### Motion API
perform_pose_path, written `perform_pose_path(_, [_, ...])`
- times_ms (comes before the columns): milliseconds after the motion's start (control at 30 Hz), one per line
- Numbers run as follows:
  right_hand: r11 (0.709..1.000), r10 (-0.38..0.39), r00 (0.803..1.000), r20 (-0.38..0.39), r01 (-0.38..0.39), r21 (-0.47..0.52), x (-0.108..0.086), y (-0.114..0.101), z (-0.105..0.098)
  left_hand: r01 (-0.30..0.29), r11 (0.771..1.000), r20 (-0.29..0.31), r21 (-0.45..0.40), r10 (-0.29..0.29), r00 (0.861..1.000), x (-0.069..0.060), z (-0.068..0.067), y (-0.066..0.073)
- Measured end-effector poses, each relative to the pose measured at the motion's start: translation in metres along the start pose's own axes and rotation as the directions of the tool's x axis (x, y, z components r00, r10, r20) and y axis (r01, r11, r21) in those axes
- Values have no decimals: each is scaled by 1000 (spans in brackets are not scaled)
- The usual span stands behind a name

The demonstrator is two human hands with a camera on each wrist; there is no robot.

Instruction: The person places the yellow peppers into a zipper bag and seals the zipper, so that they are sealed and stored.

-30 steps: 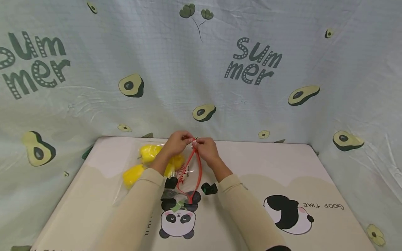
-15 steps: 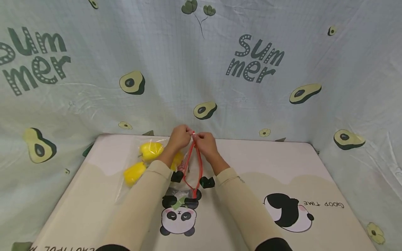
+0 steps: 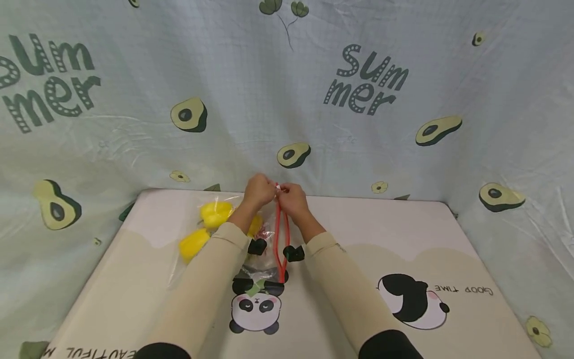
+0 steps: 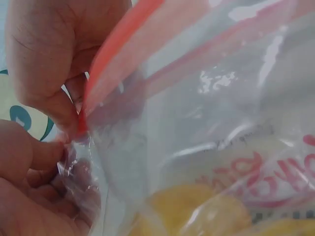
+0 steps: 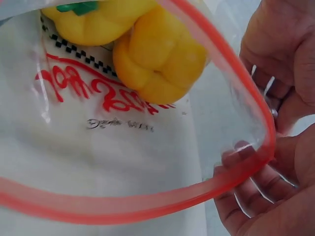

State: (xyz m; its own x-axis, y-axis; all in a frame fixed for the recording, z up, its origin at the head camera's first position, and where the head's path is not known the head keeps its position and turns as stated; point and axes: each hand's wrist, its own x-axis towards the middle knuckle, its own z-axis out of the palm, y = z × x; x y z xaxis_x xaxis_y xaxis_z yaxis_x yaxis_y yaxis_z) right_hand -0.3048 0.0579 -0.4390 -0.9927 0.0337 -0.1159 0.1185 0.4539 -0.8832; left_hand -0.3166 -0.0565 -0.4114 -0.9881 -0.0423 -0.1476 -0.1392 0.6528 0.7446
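Observation:
A clear zip bag with a red zip edge lies on the table, holding several yellow bell peppers. At the far end of that edge, both hands meet at one corner of the bag. My left hand pinches the corner from the left, while my right hand pinches it close beside. In the left wrist view, fingertips grip the end of the red zip edge. The right wrist view looks into the bag's mouth, where the red rim is parted and yellow peppers sit inside. My sleeves hide part of the bag.
The table has a pale cover printed with pandas and lettering. Behind it and at both sides hangs a curtain with avocado prints. The bag's slack left side spreads toward my left forearm.
The hands have shifted slightly farther away with the bag's corner. The two red edges have drawn closer together, narrowing the loop between them. The camera view has tilted a little.

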Motion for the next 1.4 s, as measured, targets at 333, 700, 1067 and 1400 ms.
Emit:
perform_pose_path(333, [1000,5,998,-62,-3,25,3,1,-3,-60,995,38,-78,63,997,-2,-7,-1])
perform_pose_path(700, [996,49,994,-93,-42,76,-3,2,-3,13,990,58,-139,-5,998,-1,-2,-1])
perform_pose_path(1067, [993,73,993,-92,-64,97,-4,2,-4,29,982,38,-185,-23,999,2,-1,-2])
perform_pose_path(1400, [995,81,993,-87,-75,62,-5,3,-2,52,979,23,-198,-49,999,3,-4,-2])
